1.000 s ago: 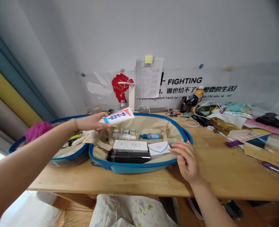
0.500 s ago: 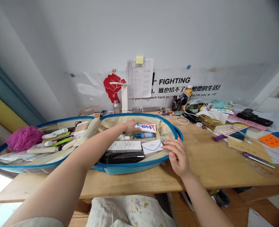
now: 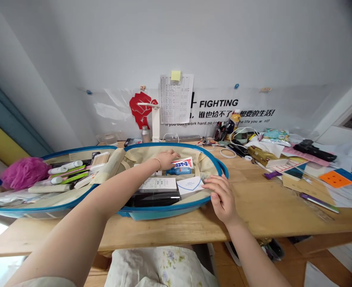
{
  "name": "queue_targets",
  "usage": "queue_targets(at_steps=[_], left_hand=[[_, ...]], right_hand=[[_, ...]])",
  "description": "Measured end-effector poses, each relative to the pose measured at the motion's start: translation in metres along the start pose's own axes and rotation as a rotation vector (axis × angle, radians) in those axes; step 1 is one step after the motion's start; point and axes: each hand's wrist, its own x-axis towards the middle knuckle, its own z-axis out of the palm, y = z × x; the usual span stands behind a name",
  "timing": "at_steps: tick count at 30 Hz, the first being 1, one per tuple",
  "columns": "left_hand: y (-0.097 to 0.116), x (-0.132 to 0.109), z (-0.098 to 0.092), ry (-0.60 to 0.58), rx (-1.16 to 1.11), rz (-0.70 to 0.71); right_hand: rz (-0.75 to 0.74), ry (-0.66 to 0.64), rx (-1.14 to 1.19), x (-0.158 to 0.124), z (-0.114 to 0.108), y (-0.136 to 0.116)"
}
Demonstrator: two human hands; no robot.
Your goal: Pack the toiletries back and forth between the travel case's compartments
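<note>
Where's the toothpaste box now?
Toothpaste box: head view, right half of the blue case, touching the left hand, just behind the small blue bottle.

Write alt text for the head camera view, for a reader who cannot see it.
A person's left hand holds a toothpaste box inside an open blue-rimmed case packed with toiletries, while the right hand rests open on the case's near rim. The case lies on a cluttered wooden desk.

Our left arm reaches far out, and our left hand [image 3: 166,158] bends its fingers down. Our right hand [image 3: 222,196] lies flat, fingers a little apart.
</note>
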Motion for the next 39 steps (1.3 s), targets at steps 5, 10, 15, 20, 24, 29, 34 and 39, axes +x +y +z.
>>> queue_targets(at_steps=[5, 10, 15, 20, 24, 29, 34, 39], left_hand=[[0.015, -0.005, -0.001, -0.057, 0.027, 0.096], [0.017, -0.009, -0.010, -0.125, 0.035, 0.098], [0.011, -0.021, -0.028, -0.216, 0.027, 0.066], [-0.007, -0.057, -0.052, -0.233, -0.033, 0.030], [-0.020, -0.120, -0.066, -0.161, -0.140, -0.010], [-0.042, -0.218, -0.053, 0.202, -0.338, 0.016], [-0.130, -0.286, -0.025, 0.384, -0.191, -0.556], [-0.222, -0.304, -0.008, 0.305, -0.070, -0.899]], right_hand=[[-0.035, 0.010, -0.012, 0.001, 0.000, -0.001], [-0.024, 0.039, -0.050, -0.005, 0.001, -0.006], [-0.059, -0.015, -0.117, -0.016, 0.000, -0.015], [-0.093, -0.030, -0.122, -0.018, 0.000, -0.016], [-0.111, -0.016, -0.108, -0.018, 0.001, -0.011], [-0.133, -0.001, -0.099, -0.019, 0.004, -0.003], [-0.169, 0.001, -0.099, -0.016, 0.004, -0.005], [-0.180, -0.010, -0.106, -0.015, 0.004, -0.006]])
